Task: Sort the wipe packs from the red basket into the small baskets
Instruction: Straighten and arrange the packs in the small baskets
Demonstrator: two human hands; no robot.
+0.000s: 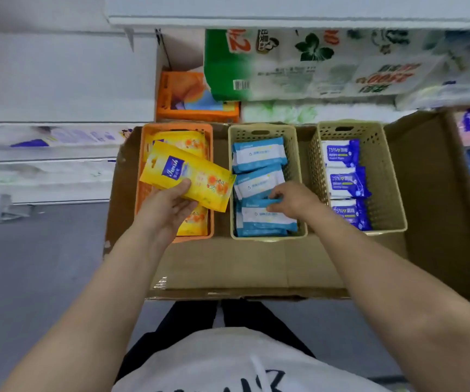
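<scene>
My left hand [168,206] grips a yellow wipe pack [188,176] tilted above the orange small basket [177,128], which holds more yellow packs. My right hand [291,200] pinches the edge of a light blue wipe pack [267,215] in the middle beige basket [262,130], where several blue packs are stacked. The right beige basket [380,171] holds three dark blue 75% packs [346,182]. All three baskets stand side by side on a flattened cardboard box [228,264]. No red basket is in view.
Behind the row stands another orange basket [199,113] with packs inside, partly under a large green and white tissue bundle [298,63]. White shelves with goods run along the left [44,142] and right edges. Grey floor lies at the lower left.
</scene>
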